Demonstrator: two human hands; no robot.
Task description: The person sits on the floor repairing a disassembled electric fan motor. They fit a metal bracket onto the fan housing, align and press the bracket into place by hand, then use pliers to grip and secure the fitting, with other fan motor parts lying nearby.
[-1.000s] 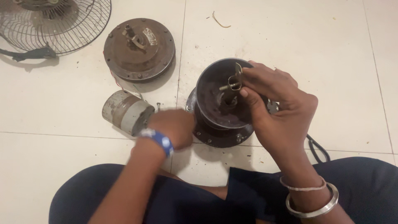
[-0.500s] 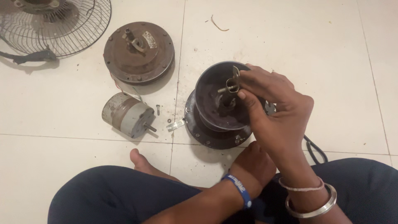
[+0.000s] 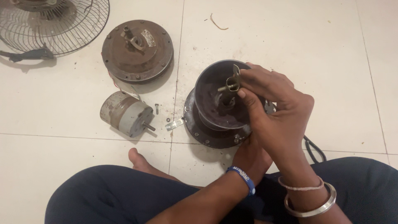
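Observation:
A dark round fan motor housing [image 3: 215,120] stands on the white tiled floor in front of my crossed legs. A cup-shaped dark cover [image 3: 211,97] sits on top of it, with a brass-coloured shaft fitting [image 3: 231,84] sticking up from its middle. My right hand [image 3: 277,116] pinches that fitting between thumb and fingers. My left hand [image 3: 248,159], with a blue wristband, reaches under my right wrist and touches the near lower rim of the housing; its fingers are mostly hidden.
A small grey cylindrical motor [image 3: 124,114] lies to the left, with a screw [image 3: 156,108] and a small metal bracket [image 3: 174,124] beside it. A rusty round motor plate [image 3: 137,49] and a wire fan guard [image 3: 54,25] lie farther back left. Black cable [image 3: 313,149] at right.
My left hand has left the floor beside the small grey motor, swung across my lap and now rests at the near rim of the housing. My right hand has stayed on the shaft fitting.

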